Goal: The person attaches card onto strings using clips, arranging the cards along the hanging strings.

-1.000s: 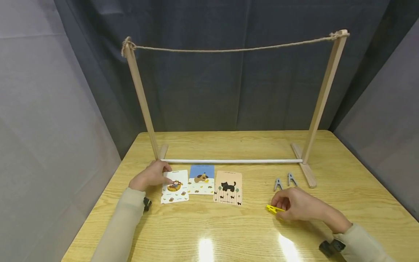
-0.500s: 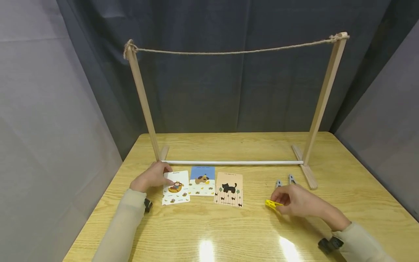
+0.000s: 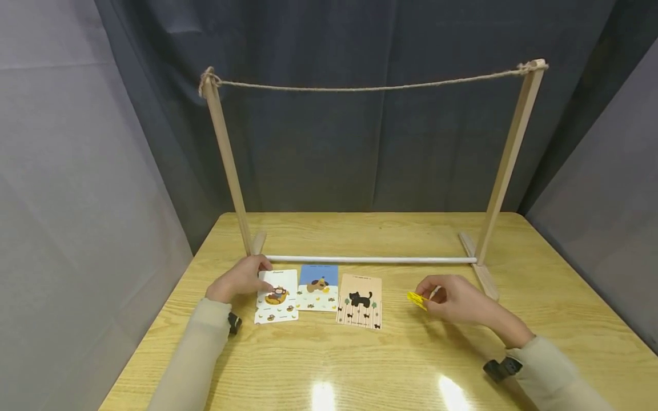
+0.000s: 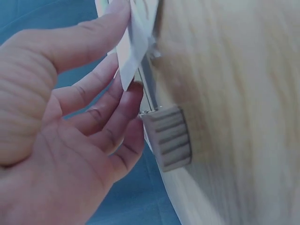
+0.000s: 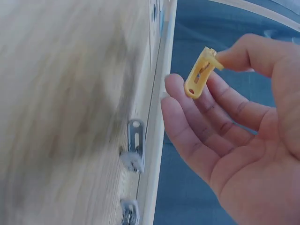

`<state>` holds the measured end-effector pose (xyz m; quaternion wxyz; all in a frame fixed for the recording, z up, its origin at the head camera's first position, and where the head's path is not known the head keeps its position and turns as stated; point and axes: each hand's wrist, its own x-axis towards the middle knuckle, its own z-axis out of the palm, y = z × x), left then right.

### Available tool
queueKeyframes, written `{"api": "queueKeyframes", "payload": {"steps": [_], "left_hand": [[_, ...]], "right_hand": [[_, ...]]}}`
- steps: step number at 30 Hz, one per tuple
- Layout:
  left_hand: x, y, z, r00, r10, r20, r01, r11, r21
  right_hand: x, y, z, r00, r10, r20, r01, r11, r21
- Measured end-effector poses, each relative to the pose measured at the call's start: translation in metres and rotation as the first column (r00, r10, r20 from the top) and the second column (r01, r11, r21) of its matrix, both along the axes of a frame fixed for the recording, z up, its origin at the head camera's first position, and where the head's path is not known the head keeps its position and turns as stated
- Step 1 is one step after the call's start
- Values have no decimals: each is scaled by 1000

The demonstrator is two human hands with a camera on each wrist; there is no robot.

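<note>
The right hand (image 3: 457, 303) has its grip closed on a yellow clothespin (image 3: 416, 299), pinched at the fingertips. The clothespin lies at the front of the grip, well forward of the palm, with one end against the thumb tip; it appears clear of the table (image 3: 370, 365). In the head view its free end points left, toward the cards, and its long axis slopes from far left to near right. In the right wrist view the long axis runs obliquely, the upper end at the thumb and the rounded, holed end directed down and left. Two grey clothespins, one (image 5: 136, 145) nearer the fingers and one (image 5: 130, 213) beyond it, rest on the table. The left hand (image 3: 239, 279) grips a white monkey card (image 3: 283, 314) by its left edge, thumb on the printed face and fingers behind; most of the card extends to the right of the grip. Its long axis runs away from the person, top end toward the white bar (image 3: 370, 260). Just beside it lies a blue-and-white dog card (image 3: 313, 301), then a peach cat card (image 3: 360, 314). Whether the monkey card's right side touches the table cannot be determined.
</note>
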<state>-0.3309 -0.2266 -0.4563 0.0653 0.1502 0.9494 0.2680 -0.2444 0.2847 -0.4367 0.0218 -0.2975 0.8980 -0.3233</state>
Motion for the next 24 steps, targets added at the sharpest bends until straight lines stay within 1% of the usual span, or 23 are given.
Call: {"api": "queueKeyframes", "payload": {"steps": [3, 7, 11, 17, 24], "left_hand": [[-1, 2, 1, 1000, -1, 1, 1, 1000, 9], [-4, 3, 2, 1000, 3, 12, -4, 1000, 19], [-7, 3, 2, 1000, 4, 9, -4, 1000, 22], [-9, 2, 3, 1000, -10, -4, 10, 999, 46], [-10, 3, 2, 1000, -14, -12, 15, 998, 68]], "right_hand": [[-5, -5, 0, 999, -35, -21, 35, 999, 21], [-12, -11, 0, 998, -63, -17, 63, 998, 0], [-19, -16, 1, 996, -91, 12, 92, 995, -31], [-29, -22, 3, 985, -172, 33, 173, 985, -11], [-39, -28, 4, 978, -210, -7, 210, 977, -39]]}}
